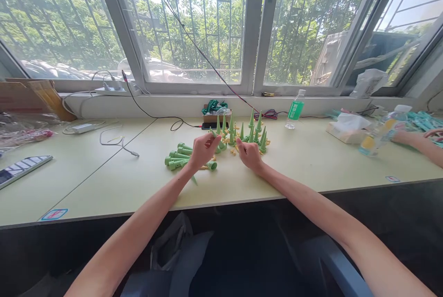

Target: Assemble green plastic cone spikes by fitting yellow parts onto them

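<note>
My left hand (205, 150) is closed in a pinch, with a green plastic spike (212, 133) showing at its fingertips. Just to the right, my right hand (250, 155) is curled shut with the thumb on top; whatever its fingers hold is hidden. Behind both hands, several green spikes (259, 123) stand point up on the table. Small yellow plastic pieces (233, 151) lie scattered among them. Beside my left wrist, a pile of green spikes (177, 157) lies on its side, partly covered by my hand and forearm.
At the back stands a small box (217, 117) with a dark phone (208, 126) before it. A green-labelled bottle (295, 110), a tissue box (347, 128) and another bottle (384, 131) are rightward. Another person's hand (434, 134) shows far right. Cables (121, 142) lie left.
</note>
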Available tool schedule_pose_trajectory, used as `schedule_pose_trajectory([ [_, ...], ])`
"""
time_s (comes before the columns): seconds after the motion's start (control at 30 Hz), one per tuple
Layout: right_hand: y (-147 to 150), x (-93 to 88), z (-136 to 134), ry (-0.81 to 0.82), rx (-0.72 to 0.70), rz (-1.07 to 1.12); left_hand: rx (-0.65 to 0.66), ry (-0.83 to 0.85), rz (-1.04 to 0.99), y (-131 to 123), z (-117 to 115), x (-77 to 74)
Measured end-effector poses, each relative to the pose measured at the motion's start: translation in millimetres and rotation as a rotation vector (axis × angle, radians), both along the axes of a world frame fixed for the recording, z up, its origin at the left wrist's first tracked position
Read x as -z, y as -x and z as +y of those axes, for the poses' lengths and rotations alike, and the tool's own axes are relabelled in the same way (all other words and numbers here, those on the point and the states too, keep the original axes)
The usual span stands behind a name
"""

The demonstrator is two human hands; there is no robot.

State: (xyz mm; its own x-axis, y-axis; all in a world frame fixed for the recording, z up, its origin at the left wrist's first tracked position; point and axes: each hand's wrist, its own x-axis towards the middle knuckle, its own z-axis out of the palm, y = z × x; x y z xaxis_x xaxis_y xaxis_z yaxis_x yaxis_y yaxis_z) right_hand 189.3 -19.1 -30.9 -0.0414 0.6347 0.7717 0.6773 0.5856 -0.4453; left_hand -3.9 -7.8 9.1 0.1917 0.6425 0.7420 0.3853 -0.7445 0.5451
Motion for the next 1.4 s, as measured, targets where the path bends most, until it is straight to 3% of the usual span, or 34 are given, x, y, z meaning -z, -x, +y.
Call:
schedule_pose_trajectory([
  [0.13, 1.0, -1.6, -1.2, 0.001, -0.016, 0.000, -0.042, -0.013, -0.023, 4.8, 2.9, -1.9],
  [0.5, -0.2, -0.1, 0.7, -0.002, -0.013, 0.014, -0.046, 0.032, 0.285, -3.4, 3.8, 9.2],
  [1.4, -1.7, -2.8, -0.7, 0.025, -0.033, 0.008, -0.066, 0.086, 0.323, -2.5, 16.3, 22.1],
])
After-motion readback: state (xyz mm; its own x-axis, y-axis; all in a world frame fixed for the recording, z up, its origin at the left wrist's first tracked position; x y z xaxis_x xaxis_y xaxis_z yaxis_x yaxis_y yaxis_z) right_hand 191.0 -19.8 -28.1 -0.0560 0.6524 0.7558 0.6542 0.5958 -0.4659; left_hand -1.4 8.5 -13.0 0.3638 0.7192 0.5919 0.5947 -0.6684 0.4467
